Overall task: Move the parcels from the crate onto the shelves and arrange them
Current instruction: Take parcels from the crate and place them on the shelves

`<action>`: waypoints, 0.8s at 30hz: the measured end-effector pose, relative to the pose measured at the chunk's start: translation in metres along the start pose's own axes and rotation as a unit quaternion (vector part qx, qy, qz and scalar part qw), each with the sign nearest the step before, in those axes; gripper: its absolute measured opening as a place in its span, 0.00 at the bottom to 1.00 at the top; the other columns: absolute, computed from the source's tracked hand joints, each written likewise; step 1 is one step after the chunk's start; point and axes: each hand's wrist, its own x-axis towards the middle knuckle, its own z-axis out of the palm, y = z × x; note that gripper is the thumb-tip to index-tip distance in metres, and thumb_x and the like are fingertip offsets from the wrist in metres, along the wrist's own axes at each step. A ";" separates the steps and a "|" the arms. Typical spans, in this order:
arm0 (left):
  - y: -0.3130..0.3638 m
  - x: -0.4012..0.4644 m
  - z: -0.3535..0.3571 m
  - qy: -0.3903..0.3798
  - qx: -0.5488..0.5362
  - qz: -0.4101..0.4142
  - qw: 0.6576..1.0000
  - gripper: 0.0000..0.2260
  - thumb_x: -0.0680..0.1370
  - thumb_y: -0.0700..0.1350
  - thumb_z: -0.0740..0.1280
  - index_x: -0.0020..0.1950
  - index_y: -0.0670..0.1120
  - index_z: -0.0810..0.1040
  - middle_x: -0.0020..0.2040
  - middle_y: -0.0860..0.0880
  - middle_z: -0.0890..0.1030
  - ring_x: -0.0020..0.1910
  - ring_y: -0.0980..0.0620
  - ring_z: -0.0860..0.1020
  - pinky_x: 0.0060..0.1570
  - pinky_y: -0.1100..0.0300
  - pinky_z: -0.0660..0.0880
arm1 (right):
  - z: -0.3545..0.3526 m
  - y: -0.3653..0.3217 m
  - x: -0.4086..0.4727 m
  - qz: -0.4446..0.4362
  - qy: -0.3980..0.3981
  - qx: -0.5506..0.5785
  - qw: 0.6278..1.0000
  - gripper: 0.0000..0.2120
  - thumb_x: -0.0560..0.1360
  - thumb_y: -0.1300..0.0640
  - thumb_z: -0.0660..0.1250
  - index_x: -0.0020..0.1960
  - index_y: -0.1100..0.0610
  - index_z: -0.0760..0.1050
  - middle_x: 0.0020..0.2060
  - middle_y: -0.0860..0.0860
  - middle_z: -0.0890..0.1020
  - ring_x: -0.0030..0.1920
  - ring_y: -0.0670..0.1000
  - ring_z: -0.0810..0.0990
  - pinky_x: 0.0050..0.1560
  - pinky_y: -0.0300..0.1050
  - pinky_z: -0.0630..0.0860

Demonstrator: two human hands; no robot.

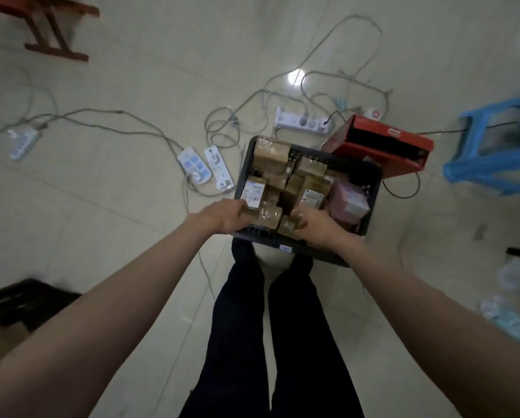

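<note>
**Both hands in the parcel crate**

One dark plastic crate [373, 188] sits on the floor, packed with roughly nine parcels: brown taped cardboard ones and one pink parcel [347, 203]. The left hand [222, 217] curls its fingers onto a brown parcel [266, 215] at the near rim; the right hand [316, 224] grips a neighbouring small parcel [289, 226]. Three power strips lie beyond, and one red box [382, 146] lies behind the crate

Tiled floor [117, 206]: crate [373, 188], power strips [304, 120], cables [108, 122].
</note>
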 end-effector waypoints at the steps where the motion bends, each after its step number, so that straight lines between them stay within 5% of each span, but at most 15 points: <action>1: -0.006 0.022 0.009 -0.008 -0.012 -0.005 1.000 0.20 0.78 0.54 0.64 0.68 0.48 0.71 0.63 0.45 0.78 0.59 0.44 0.76 0.60 0.50 0.73 | 0.008 0.007 0.022 0.001 -0.005 0.013 1.000 0.24 0.75 0.59 0.71 0.69 0.55 0.69 0.55 0.53 0.79 0.56 0.55 0.79 0.59 0.53 0.78; 11: -0.073 0.204 0.125 0.027 -0.184 -0.080 0.979 0.20 0.78 0.52 0.65 0.69 0.49 0.73 0.65 0.45 0.77 0.63 0.44 0.75 0.63 0.53 0.71 | 0.120 0.066 0.236 -0.016 0.019 0.075 0.997 0.24 0.76 0.55 0.71 0.71 0.54 0.71 0.62 0.52 0.78 0.59 0.53 0.76 0.59 0.46 0.72; 15: -0.102 0.235 0.158 0.067 -0.232 -0.101 0.965 0.18 0.78 0.50 0.66 0.68 0.49 0.74 0.63 0.48 0.79 0.61 0.48 0.76 0.61 0.57 0.71 | 0.159 0.065 0.298 -0.022 0.029 0.049 0.998 0.37 0.75 0.54 0.71 0.79 0.47 0.57 0.74 0.58 0.66 0.73 0.61 0.66 0.73 0.57 0.63; 19: -0.114 0.247 0.173 0.119 -0.288 -0.100 0.945 0.19 0.78 0.47 0.66 0.69 0.48 0.72 0.61 0.49 0.79 0.58 0.49 0.77 0.60 0.55 0.73 | 0.182 0.066 0.332 -0.036 0.054 0.085 0.994 0.39 0.76 0.61 0.70 0.79 0.44 0.54 0.72 0.59 0.63 0.70 0.61 0.69 0.69 0.54 0.66; 24: -0.116 0.256 0.187 0.159 -0.352 -0.072 0.920 0.22 0.77 0.42 0.68 0.70 0.49 0.68 0.59 0.51 0.77 0.53 0.51 0.80 0.54 0.58 0.76 | 0.196 0.087 0.335 -0.079 0.118 0.164 0.976 0.36 0.77 0.70 0.66 0.78 0.48 0.59 0.70 0.55 0.69 0.66 0.47 0.70 0.67 0.42 0.69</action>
